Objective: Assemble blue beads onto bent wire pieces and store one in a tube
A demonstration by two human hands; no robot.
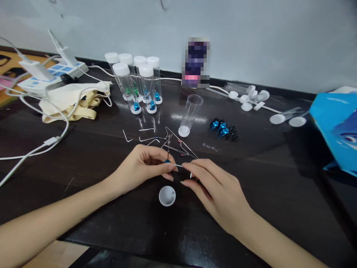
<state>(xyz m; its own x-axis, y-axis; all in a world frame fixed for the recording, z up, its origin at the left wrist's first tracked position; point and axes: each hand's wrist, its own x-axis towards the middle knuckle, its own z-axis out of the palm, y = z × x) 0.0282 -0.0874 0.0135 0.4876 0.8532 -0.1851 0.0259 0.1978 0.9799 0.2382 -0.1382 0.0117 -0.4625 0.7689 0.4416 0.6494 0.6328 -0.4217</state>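
My left hand (154,163) pinches a small blue metal part (167,161) with a thin rod standing up from it. An L-shaped hex key (179,165) is gripped in my right hand (213,186), its tip reaching to the blue part; the exact contact is hidden by the fingers. Just below the hands lies a white cap (167,196) with tiny dark pieces, too small to name, inside. Beyond the hands are bent thin metal wires (178,149) and several loose hex keys (147,130). A clear tube (191,115) stands upright on a white cap behind them.
Several capped clear tubes (146,87) holding blue or green parts stand at the back. More blue parts (223,128) with black pieces lie right of centre. Farther right are white caps (247,107) and a blue bag (334,130). Cables, cloth (75,102) and a power strip (61,70) occupy the left.
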